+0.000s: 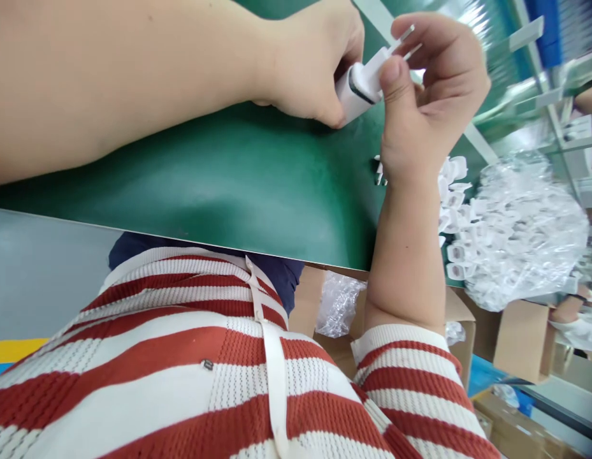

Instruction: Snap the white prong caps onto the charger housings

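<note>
My left hand (319,67) reaches in from the upper left and grips a white charger body (355,95) with a dark band near one end. My right hand (432,89) pinches a white plug piece (375,67) between thumb and fingers. Two metal prongs stick out of this plug piece beside my right fingertips. The plug piece meets the banded end of the charger body; whether it is fully seated cannot be made out. Below them, a small part with prongs (380,171) lies on the green table mat (219,178), partly hidden by my right wrist.
Several white plug parts (452,197) lie right of my right forearm, beside a large clear bag of white parts (529,229). Cardboard boxes (520,338) stand below the table edge, one holding clear plastic wrap (338,303). Another person's arm (568,309) shows at the far right.
</note>
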A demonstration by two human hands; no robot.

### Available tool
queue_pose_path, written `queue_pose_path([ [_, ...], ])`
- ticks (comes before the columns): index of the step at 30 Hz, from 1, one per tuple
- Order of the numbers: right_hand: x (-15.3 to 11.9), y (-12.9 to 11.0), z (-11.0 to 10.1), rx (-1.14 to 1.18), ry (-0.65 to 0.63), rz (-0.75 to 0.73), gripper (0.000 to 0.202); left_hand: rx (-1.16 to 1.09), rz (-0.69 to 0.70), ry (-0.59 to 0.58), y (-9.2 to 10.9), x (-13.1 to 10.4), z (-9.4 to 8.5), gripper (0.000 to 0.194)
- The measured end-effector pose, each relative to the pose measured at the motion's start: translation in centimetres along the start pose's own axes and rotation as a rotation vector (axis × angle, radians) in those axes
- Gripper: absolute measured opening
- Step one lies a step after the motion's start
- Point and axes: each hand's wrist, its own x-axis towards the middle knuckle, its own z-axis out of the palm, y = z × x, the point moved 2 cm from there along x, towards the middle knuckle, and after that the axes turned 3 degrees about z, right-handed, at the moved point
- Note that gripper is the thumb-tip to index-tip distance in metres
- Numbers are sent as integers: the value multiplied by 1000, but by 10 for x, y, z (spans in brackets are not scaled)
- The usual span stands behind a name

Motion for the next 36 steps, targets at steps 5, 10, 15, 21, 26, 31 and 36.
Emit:
queue_pose_path([
  [5, 4, 18, 1, -79, -35, 75, 59, -26, -115, -34, 5, 1, -2, 52],
  [10, 8, 31, -1, -161, -70, 34, 62, -79, -161, -45, 9, 5, -3, 55],
  [15, 10, 35, 0, -175, -91, 28, 56, -100, -206, -66, 11, 6, -4, 53],
  [21, 14, 25, 1, 89, 5, -11, 46, -93, -201, -53, 10, 7, -4, 48],
  [26, 12, 18, 2, 46, 6, -32, 31, -141, -164, 1, 7, 10, -2, 36],
  [31, 2, 5, 4, -175, 11, -7, 31, -179, -47, 51, 7, 7, -3, 16],
  [36, -6, -16, 2, -220, 12, -55, 23, -203, -13, 23, 3, 5, -4, 16],
])
